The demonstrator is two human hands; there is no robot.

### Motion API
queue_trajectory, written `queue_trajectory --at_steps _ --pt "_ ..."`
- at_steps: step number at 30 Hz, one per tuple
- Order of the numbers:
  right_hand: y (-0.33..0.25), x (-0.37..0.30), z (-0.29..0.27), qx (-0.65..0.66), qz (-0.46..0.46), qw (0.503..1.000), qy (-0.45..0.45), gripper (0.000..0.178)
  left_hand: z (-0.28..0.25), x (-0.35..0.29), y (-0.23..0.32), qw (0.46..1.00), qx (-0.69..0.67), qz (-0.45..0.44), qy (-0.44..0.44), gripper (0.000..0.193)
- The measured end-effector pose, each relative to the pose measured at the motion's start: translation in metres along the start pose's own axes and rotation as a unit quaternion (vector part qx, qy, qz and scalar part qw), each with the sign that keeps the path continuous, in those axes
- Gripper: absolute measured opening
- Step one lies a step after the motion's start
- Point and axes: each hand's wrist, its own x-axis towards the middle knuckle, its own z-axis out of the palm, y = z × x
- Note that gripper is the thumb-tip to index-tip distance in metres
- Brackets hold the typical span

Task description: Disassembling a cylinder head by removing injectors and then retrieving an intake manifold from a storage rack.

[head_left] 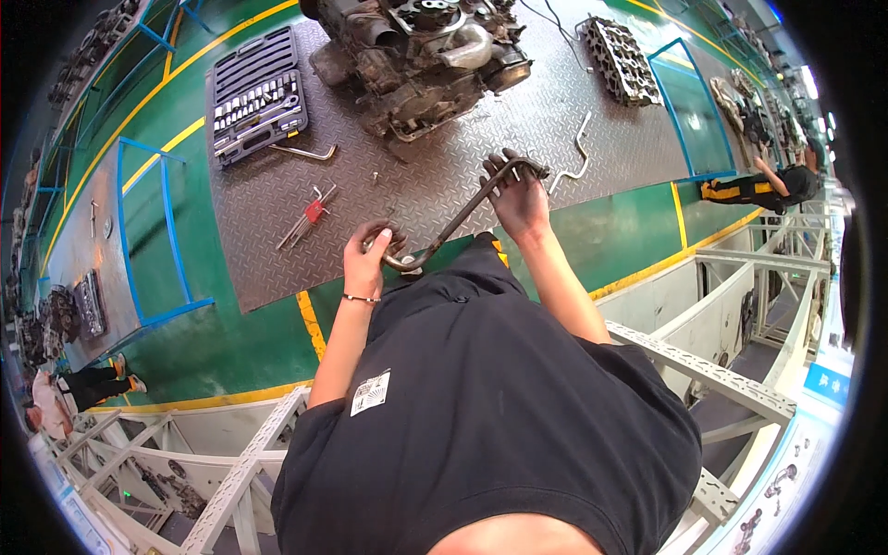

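Note:
I hold a long bent metal pipe (460, 215) with both hands above a checker-plate steel floor (573, 120). My left hand (370, 254) grips its lower curved end, near a round fitting. My right hand (518, 194) is closed around its upper bent end. A dirty car engine (421, 55) stands on the plate just beyond the pipe. My black shirt fills the lower middle of the view.
An open black socket set case (256, 92) lies left of the engine, with an L-shaped wrench (305, 151) and a red hex key set (310, 215) near it. Another bent pipe (573, 153) and a cylinder head (622, 57) lie to the right. Other people crouch at far right and lower left.

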Motion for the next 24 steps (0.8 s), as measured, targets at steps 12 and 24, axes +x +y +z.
queue_trajectory --at_steps 12,24 --pt "0.017 -0.019 0.047 -0.083 -0.054 0.994 -0.051 0.04 -0.035 0.009 0.01 0.998 -0.007 0.064 -0.021 0.026" --pt "0.01 -0.032 0.059 -0.1 -0.094 0.988 -0.073 0.038 -0.034 0.018 0.011 0.997 0.004 0.054 -0.054 0.028"
